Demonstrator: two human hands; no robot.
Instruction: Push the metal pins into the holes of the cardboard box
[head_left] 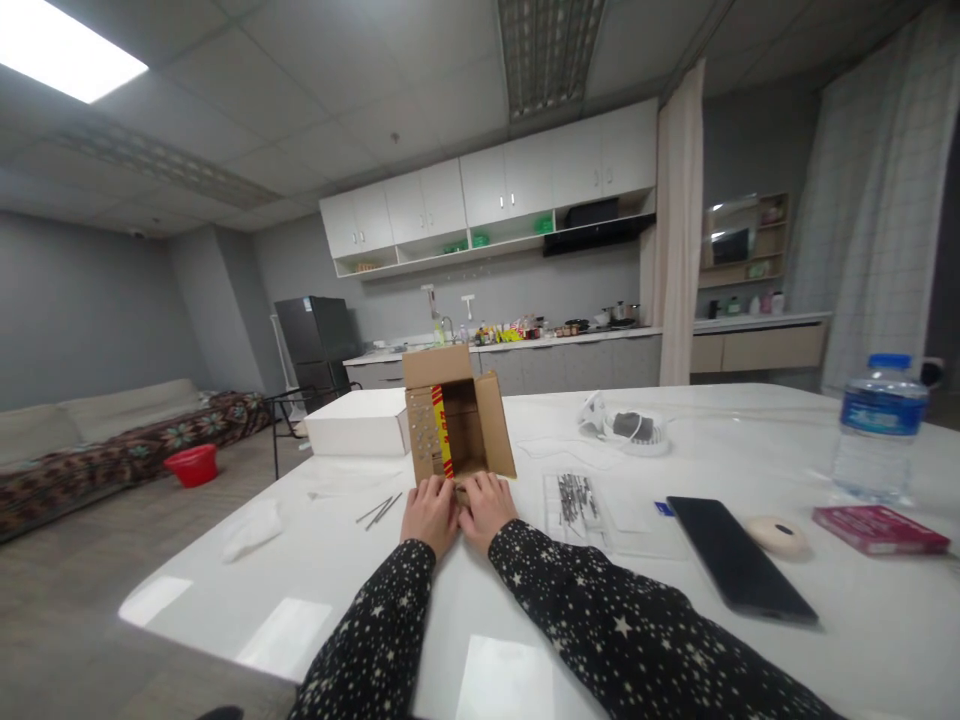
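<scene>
Your left hand (430,513) and right hand (487,508) lie side by side on the white table (750,640), touching or nearly touching each other, right at the near edge of the cardboard box (457,420). The box sits directly ahead of your fingers, lying on its side with its open mouth facing you and its flaps spread: one stands up at the top, one angles out to the right, and a left flap carries a red and yellow strip. Both hands are about equally near it, the left at the left half of the opening, the right at the right half.

Your fingers are flat and close together, palms down, knuckles toward you, fingertips pressing on what looks like the bottom flap at the box's mouth. They are not curled around anything; whether the tips grip the flap's edge is hidden behind the hands themselves.

Both forearms, in dark star-patterned sleeves, come in from below and converge toward the box, the right reaching across from farther out.

Just left of your left hand lie a few thin metal rods (381,510); just right of your right hand is a clear packet of nails (576,497). A phone (739,570) and a water bottle (874,430) sit well apart to the right.
</scene>
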